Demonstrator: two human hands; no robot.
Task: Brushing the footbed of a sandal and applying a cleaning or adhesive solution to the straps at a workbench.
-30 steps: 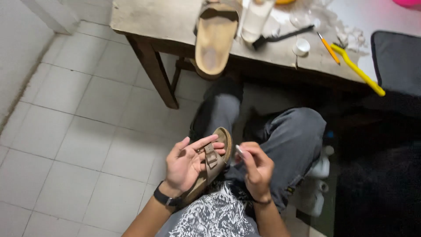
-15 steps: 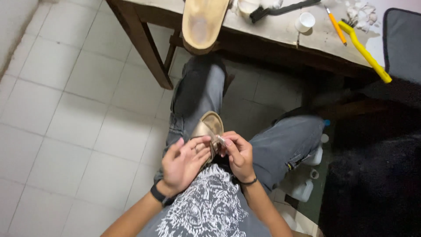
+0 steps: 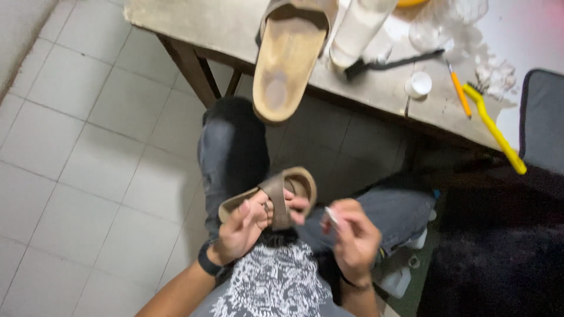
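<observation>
My left hand holds a tan strapped sandal over my lap, fingers wrapped around the strap near its buckle. Just right of the sandal is my right hand, pinching a small white object between thumb and fingers; what it is cannot be told. A black watch band sits on my left wrist. The matching sandal lies on the table ahead, its heel hanging over the front edge.
On the table stand a white bottle, a black brush, a small white cap, an orange pencil and a yellow brush. A dark chair stands at right. White tiled floor lies at left.
The sandal has turned from upright to lying more level in my left hand. My right hand has pulled away from it to the right, still pinching the small white object.
</observation>
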